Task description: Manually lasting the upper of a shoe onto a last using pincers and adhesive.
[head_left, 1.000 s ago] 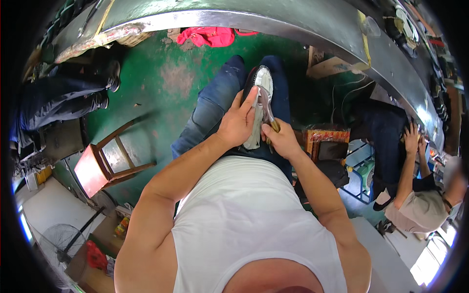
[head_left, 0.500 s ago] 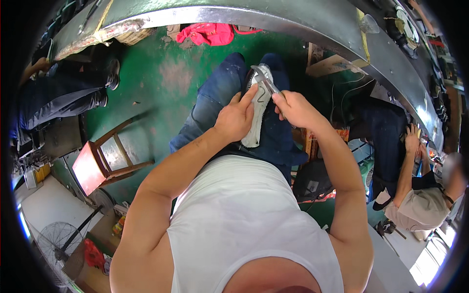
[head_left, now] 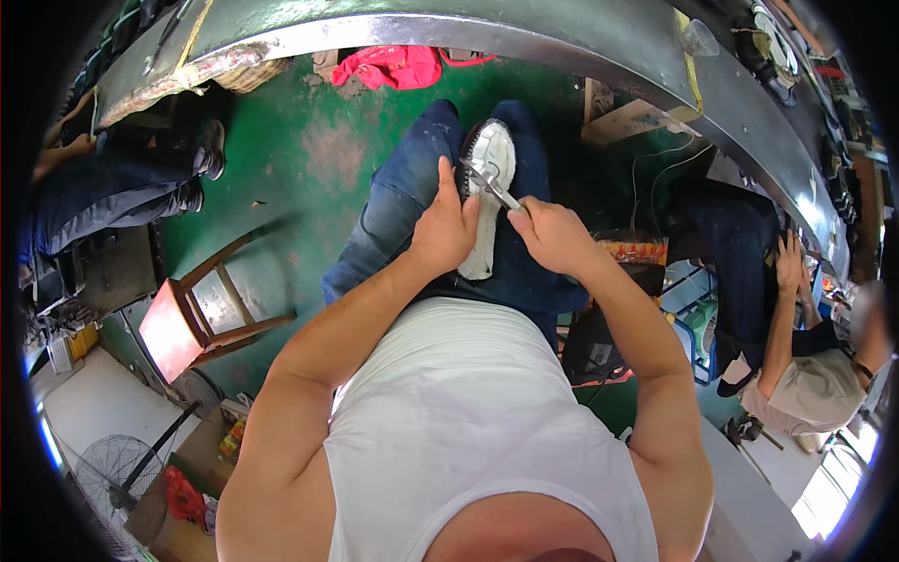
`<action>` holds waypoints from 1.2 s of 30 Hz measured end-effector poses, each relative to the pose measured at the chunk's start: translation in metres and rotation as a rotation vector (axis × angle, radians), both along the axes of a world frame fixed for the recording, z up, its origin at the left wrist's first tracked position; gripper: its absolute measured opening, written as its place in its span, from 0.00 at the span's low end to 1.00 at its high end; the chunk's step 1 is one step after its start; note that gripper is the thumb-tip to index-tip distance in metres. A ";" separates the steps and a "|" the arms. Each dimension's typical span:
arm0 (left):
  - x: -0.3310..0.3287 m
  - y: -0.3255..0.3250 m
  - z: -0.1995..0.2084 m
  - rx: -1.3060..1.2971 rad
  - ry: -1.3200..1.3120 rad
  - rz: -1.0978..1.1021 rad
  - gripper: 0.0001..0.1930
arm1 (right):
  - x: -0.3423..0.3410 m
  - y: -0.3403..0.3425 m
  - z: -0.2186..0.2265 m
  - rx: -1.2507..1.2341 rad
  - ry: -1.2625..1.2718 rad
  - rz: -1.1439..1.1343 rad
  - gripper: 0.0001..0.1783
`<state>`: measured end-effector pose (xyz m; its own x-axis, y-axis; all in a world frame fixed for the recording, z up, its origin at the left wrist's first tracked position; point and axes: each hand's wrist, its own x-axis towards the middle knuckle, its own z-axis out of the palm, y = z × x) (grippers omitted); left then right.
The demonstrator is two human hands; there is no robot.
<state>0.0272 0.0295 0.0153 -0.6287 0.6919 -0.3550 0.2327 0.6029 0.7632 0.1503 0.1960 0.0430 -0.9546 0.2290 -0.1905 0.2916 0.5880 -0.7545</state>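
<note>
A shoe (head_left: 489, 155) lies on my blue-jeaned thighs, its pale, rough underside turned up and a dark, toothed-looking rim along the left. My left hand (head_left: 446, 223) grips the shoe at its left side. One finger points up along the rim; the others are partly hidden. My right hand (head_left: 554, 234) is closed round the handle of a metal hand tool (head_left: 496, 190) with a curved head. That head lies at the shoe's left edge, close to my left fingers. Whether it is a hammer or pincers I cannot tell.
A long metal-edged bench (head_left: 375, 33) curves across the far side. Red cloth (head_left: 389, 67) lies beneath it. A wooden stool (head_left: 201, 314) lies tipped at left, with a fan (head_left: 117, 473) nearer. People sit at both sides; the right one's hands (head_left: 789, 262) are by the bench.
The tool head has come down from the shoe's far end to its left edge, my right hand lowering with it. My left hand has shifted slightly left, its finger now off the pale underside.
</note>
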 end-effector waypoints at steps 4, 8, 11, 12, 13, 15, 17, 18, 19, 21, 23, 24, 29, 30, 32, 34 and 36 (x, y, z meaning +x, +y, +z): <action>-0.005 0.001 0.002 -0.115 -0.102 -0.049 0.43 | 0.011 -0.010 0.006 0.122 -0.076 0.009 0.23; -0.006 -0.010 -0.016 0.099 -0.135 -0.106 0.47 | 0.018 -0.016 -0.006 0.298 -0.112 0.034 0.22; -0.019 -0.032 -0.017 0.263 -0.421 -0.223 0.53 | 0.017 -0.016 0.006 0.298 -0.162 0.065 0.22; -0.022 -0.035 -0.015 0.302 -0.566 -0.256 0.56 | 0.015 -0.013 0.012 0.267 -0.215 0.068 0.22; -0.020 -0.034 -0.014 0.348 -0.634 -0.240 0.57 | 0.014 -0.013 0.014 0.235 -0.269 0.072 0.22; -0.017 -0.030 -0.009 0.360 -0.686 -0.203 0.57 | 0.025 -0.024 0.013 0.184 -0.094 0.035 0.22; -0.017 -0.028 -0.008 0.376 -0.735 -0.168 0.57 | 0.033 -0.029 0.005 0.194 -0.075 0.070 0.23; -0.022 -0.027 -0.012 0.345 -0.563 -0.228 0.55 | 0.032 -0.027 0.007 0.199 -0.068 0.070 0.23; -0.026 -0.024 -0.015 0.315 -0.389 -0.286 0.53 | 0.032 -0.024 0.009 0.153 -0.162 0.061 0.23; -0.035 -0.008 -0.023 0.302 -0.432 -0.151 0.48 | 0.040 -0.015 0.004 -0.062 -0.274 -0.039 0.22; -0.038 0.011 -0.020 0.174 -0.443 0.101 0.37 | 0.052 -0.017 -0.013 -0.262 -0.180 -0.207 0.22; -0.043 0.013 -0.020 0.194 -0.425 0.093 0.37 | 0.058 -0.018 -0.022 -0.471 -0.092 -0.365 0.22; -0.053 0.015 0.047 0.836 -1.055 0.265 0.32 | 0.082 -0.025 -0.065 -0.812 0.066 -0.613 0.25; -0.055 0.017 0.068 1.001 -1.169 0.262 0.33 | 0.081 -0.026 -0.064 -0.792 0.031 -0.626 0.25; -0.081 0.034 0.083 1.007 -1.281 0.203 0.35 | 0.081 -0.028 -0.058 -0.777 -0.014 -0.634 0.25; -0.104 0.049 0.087 0.976 -1.470 0.123 0.35 | 0.068 -0.020 -0.044 -0.645 0.006 -0.540 0.25; -0.088 0.065 0.088 0.945 -1.255 0.201 0.38 | 0.065 -0.018 -0.030 -0.567 -0.058 -0.537 0.23</action>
